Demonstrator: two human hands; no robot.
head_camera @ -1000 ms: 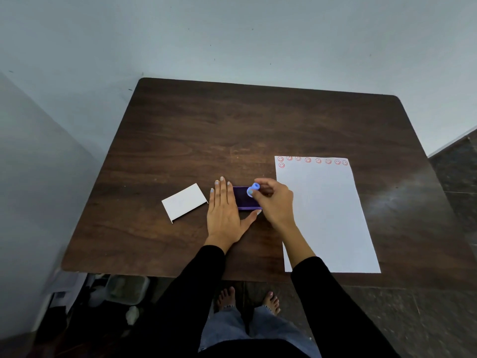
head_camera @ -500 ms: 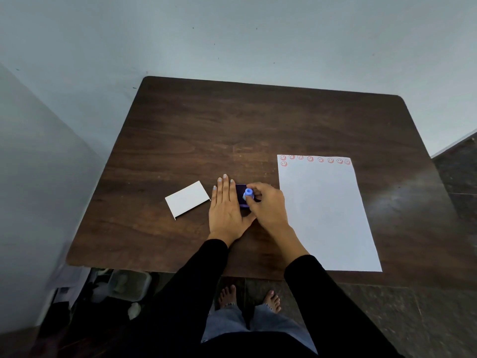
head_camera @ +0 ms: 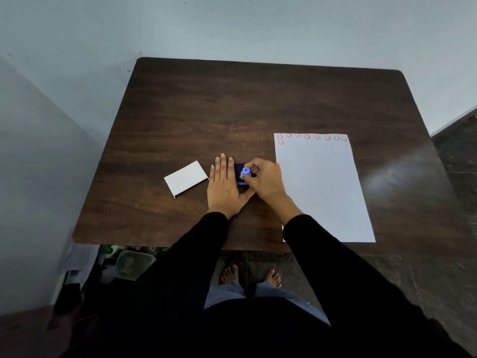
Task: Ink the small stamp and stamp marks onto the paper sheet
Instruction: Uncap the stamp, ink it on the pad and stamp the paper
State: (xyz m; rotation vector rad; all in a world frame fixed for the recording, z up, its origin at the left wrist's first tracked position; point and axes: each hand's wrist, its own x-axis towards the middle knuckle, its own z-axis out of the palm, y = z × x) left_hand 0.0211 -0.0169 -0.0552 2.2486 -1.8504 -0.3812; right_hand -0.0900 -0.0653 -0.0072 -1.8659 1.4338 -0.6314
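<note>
A small blue stamp stands upright on the dark purple ink pad near the table's middle front. My right hand pinches the stamp from the right. My left hand lies flat on the table against the pad's left side, fingers together and thumb under the pad's near edge. To the right lies the white paper sheet, with a row of red smiley marks along its top edge and one more below the leftmost. Most of the pad is hidden by my hands.
A white rectangular lid or card lies left of my left hand. The dark wooden table stands against a pale wall. Clutter and a plastic container sit on the floor under the table's front left corner.
The stamp went from the pad's right end, tilted, to upright on the pad's middle. My right hand shifted slightly left with it. My left hand stayed flat beside the pad.
</note>
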